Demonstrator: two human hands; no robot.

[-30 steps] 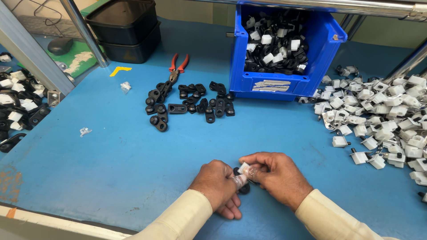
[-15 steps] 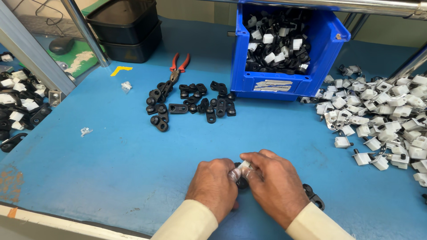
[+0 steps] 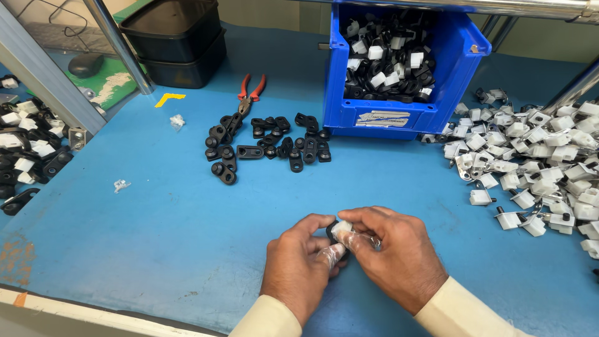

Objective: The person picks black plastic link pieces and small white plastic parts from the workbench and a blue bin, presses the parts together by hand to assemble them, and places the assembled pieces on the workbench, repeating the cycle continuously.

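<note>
Both your hands meet low on the blue table (image 3: 156, 249), left hand (image 3: 299, 262) and right hand (image 3: 393, 256) together pinching a small white-and-black part (image 3: 340, 229). Beyond them stands a blue bin (image 3: 399, 115) full of such parts. Left of the bin lie loose black pieces (image 3: 268, 146) and red pliers (image 3: 249, 93); right of it, a heap of white clips (image 3: 536, 162).
</note>
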